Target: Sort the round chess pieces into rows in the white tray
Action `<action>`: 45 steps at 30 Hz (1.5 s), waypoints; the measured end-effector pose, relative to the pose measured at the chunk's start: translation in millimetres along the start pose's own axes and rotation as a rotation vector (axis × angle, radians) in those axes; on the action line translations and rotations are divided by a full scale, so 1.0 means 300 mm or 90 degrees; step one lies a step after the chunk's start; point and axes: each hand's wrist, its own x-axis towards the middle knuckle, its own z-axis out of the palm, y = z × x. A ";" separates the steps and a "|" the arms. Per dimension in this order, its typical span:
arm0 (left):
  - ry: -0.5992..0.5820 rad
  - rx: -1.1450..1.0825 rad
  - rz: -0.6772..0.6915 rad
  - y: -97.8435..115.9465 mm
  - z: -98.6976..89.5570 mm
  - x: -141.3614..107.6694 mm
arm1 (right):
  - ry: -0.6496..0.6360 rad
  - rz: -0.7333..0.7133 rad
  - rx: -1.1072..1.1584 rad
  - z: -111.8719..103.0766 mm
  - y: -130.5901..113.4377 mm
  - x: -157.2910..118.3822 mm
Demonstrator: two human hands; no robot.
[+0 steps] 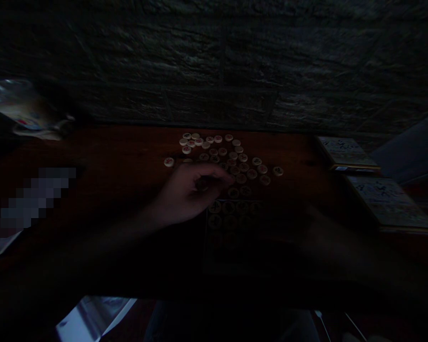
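Round wooden Chinese chess pieces (pixel 243 167) with red and dark characters lie scattered on the dim wooden table. My left hand (pixel 190 192) is over the near left part of this scatter, thumb and fingers curled together in a pinch. Whatever sits between those fingertips, if anything, is hidden. Just below the fingertips, more pieces (pixel 228 207) lie in neat rows inside what looks like a dark shallow box or tray, its near part lost in shadow. To the right of these rows my right hand (pixel 312 223) is very dark, and its fingers cannot be made out.
Two flat boxes (pixel 392 202) with printed lids lie at the table's right side. A clear drink cup (pixel 23 111) with a straw stands at the far left. A pixelated flat object (pixel 32 204) lies left. A stone wall (pixel 214 61) backs the table. Something white (pixel 96 316) shows below the front edge.
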 end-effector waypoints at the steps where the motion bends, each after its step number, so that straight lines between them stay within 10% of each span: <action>1: 0.002 -0.001 -0.001 0.001 0.000 0.000 | 0.017 0.011 0.014 -0.004 0.000 0.001; 9: 0.029 0.023 -0.007 -0.024 -0.011 0.008 | 0.283 0.219 0.020 -0.008 0.085 0.037; 33: 0.040 0.091 0.013 -0.089 -0.010 0.030 | 0.035 0.362 -0.020 -0.053 0.181 0.227; 45: 0.012 0.107 -0.016 -0.090 -0.012 0.031 | 0.151 0.328 0.039 0.006 0.223 0.159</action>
